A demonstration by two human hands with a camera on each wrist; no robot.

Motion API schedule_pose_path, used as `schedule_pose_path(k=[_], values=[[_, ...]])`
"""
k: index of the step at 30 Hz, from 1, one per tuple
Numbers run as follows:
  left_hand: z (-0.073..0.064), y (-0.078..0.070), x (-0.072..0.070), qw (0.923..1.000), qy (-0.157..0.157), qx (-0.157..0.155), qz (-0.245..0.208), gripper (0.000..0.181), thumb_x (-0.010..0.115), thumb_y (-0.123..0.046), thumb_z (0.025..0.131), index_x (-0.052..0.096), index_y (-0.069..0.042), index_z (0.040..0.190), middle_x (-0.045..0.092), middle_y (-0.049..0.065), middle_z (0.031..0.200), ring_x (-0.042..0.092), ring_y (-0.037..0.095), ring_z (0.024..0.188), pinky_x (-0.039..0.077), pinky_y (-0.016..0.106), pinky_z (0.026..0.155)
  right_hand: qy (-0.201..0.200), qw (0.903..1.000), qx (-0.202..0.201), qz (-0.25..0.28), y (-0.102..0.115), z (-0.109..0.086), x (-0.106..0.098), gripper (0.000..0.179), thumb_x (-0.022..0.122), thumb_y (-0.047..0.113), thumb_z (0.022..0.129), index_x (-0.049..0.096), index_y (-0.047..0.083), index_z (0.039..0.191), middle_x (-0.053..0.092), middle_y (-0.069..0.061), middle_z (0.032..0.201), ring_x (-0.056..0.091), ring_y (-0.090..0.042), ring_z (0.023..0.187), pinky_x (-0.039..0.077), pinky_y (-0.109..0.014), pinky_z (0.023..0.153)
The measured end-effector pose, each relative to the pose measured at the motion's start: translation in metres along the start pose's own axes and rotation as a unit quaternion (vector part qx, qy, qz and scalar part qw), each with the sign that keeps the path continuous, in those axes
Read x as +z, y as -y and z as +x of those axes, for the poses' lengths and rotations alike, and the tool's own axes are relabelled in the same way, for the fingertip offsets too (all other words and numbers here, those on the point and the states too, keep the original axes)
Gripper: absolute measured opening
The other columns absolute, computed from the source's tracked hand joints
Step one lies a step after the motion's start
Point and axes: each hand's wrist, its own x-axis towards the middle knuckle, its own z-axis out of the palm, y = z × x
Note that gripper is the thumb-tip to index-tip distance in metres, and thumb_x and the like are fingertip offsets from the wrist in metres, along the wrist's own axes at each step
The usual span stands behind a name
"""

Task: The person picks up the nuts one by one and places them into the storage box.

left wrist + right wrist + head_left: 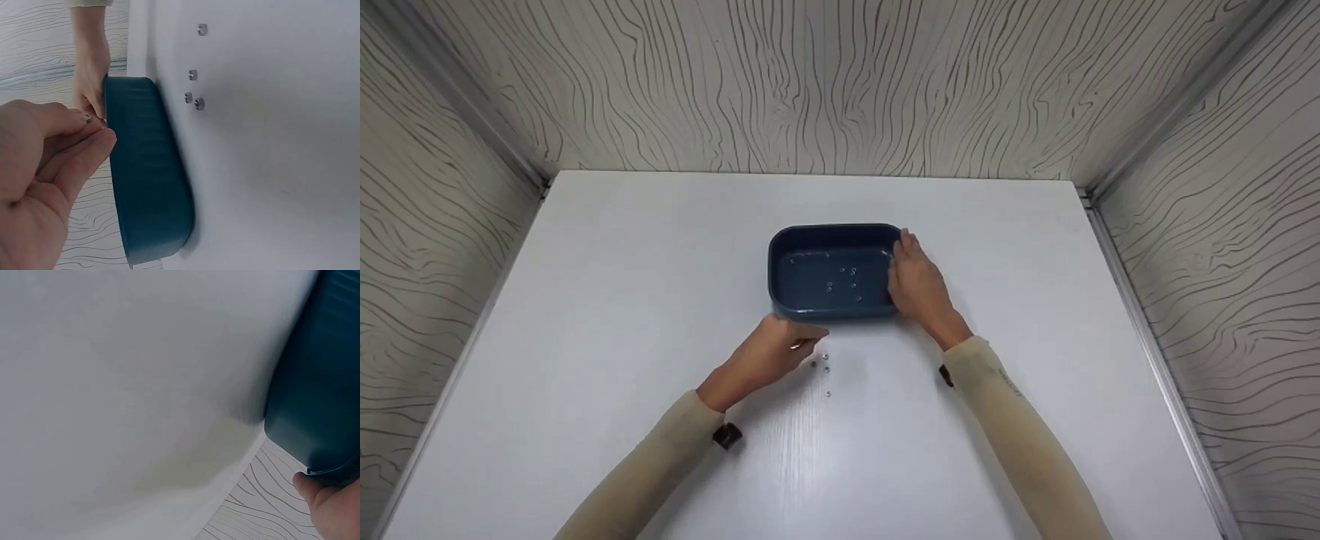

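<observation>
A dark blue rectangular box (pixel 840 312) stands on the white table, several small metal nuts (pixel 853 285) scattered over its floor. Just outside its near wall, my left hand (pixel 772 351) pinches another small nut (pixel 87 118) between thumb and index finger, level with the rim in the left wrist view. On the table close below that hand lie several loose nuts (pixel 199 104). My right hand (pixel 919 285) grips the box's right side, fingers over the rim; its thumb (pixel 306 486) shows at the rim in the right wrist view.
The white table (pixel 645 247) is bounded by wood-grain patterned panels (pixel 825 90) at the back and both sides. Metal rails (pixel 1162 375) run along the side edges. A small black device (pixel 727 436) sits under each wrist.
</observation>
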Motion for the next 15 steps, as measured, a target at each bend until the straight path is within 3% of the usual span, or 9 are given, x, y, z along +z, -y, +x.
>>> schedule_pose_path(k=[3, 7, 15], values=[[0.002, -0.002, -0.002, 0.9996, -0.009, -0.022, -0.017, 0.021, 0.066, 0.007, 0.096, 0.083, -0.006, 0.099, 0.079, 0.009, 0.092, 0.062, 0.007, 0.079, 0.053, 0.022, 0.068, 0.005, 1.0000, 0.005, 0.001, 0.000, 0.000, 0.000, 0.050, 0.042, 0.015, 0.110, 0.045, -0.016, 0.150, 0.034, -0.029, 0.167, 0.036, -0.042, 0.156, 0.037, -0.051, 0.127], [0.003, -0.004, -0.005, 0.9972, -0.015, -0.059, -0.043, 0.024, 0.068, 0.003, 0.097, 0.083, -0.006, 0.113, 0.082, 0.012, 0.109, 0.078, 0.016, 0.094, 0.063, 0.028, 0.077, 0.007, 1.0000, 0.007, 0.002, -0.001, 0.001, 0.001, 0.050, 0.041, 0.015, 0.111, 0.045, -0.015, 0.150, 0.034, -0.029, 0.167, 0.036, -0.042, 0.157, 0.037, -0.051, 0.127], [0.012, -0.009, -0.009, 0.9898, -0.040, -0.103, -0.090, 0.022, 0.069, -0.005, 0.098, 0.082, -0.007, 0.116, 0.082, 0.013, 0.110, 0.081, 0.020, 0.096, 0.065, 0.029, 0.079, 0.013, 0.9998, 0.013, 0.005, 0.000, 0.001, -0.001, 0.051, 0.042, 0.016, 0.110, 0.044, -0.015, 0.151, 0.033, -0.028, 0.168, 0.035, -0.041, 0.157, 0.035, -0.050, 0.128]])
